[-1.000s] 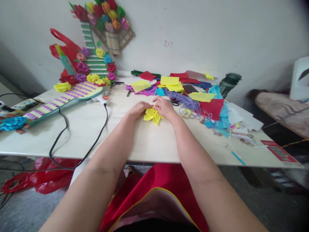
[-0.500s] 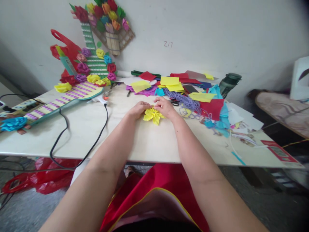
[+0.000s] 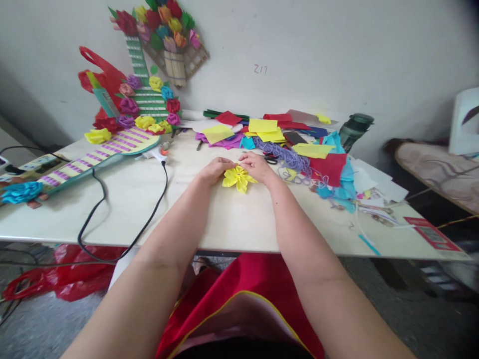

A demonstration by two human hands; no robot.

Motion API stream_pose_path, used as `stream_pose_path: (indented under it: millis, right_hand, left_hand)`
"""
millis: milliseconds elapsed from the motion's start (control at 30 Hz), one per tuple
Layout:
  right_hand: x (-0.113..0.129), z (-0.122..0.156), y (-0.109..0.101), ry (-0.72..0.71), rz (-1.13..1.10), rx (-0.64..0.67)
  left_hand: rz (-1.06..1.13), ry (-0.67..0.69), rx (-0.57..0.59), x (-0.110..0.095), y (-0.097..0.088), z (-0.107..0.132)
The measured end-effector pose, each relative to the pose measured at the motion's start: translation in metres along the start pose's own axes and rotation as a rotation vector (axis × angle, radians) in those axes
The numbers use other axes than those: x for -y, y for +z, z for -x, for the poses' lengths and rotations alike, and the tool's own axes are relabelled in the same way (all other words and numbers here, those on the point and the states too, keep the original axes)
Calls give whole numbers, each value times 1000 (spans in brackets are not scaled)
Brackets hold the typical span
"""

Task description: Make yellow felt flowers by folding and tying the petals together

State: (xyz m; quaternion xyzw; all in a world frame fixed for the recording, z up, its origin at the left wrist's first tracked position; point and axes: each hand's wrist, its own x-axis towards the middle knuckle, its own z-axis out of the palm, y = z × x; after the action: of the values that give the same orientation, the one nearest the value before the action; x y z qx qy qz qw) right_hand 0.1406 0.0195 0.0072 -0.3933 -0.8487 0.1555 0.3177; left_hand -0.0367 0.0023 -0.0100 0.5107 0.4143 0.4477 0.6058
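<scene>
A yellow paper flower [image 3: 238,179] with several pointed petals is at the middle of the white table [image 3: 235,224]. My left hand [image 3: 216,169] grips its far left side, fingers closed on a petal. On the far right side, my right hand [image 3: 256,167] pinches the flower too, with the fingers bent over its edge. The two hands' fingertips nearly meet behind the flower's centre. Part of the far petals is hidden by my fingers.
Right of my hands lie purple yarn [image 3: 284,155], black-handled scissors [image 3: 271,160] and yellow paper sheets [image 3: 265,129]. A dark green bottle [image 3: 355,130] stands behind. To the left are a glue gun [image 3: 155,153] with its black cord [image 3: 159,199] and a flower-decorated guitar shape [image 3: 101,154].
Almost nothing differs. The fingers of my right hand have shifted very slightly at the flower's far edge; the flower stays in place.
</scene>
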Motion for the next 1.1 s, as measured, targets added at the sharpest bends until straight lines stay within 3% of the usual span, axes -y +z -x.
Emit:
stream_pose_path:
  millis: [433, 767, 1100]
  right_hand:
    - [4, 2, -8, -61, 182, 118]
    - [23, 8, -14, -9, 234, 76]
    - [24, 8, -11, 15, 238, 27]
  left_hand:
    - [12, -26, 5, -6, 2, 6]
    - [9, -44, 24, -9, 1, 6]
    - [-8, -37, -3, -8, 1, 4]
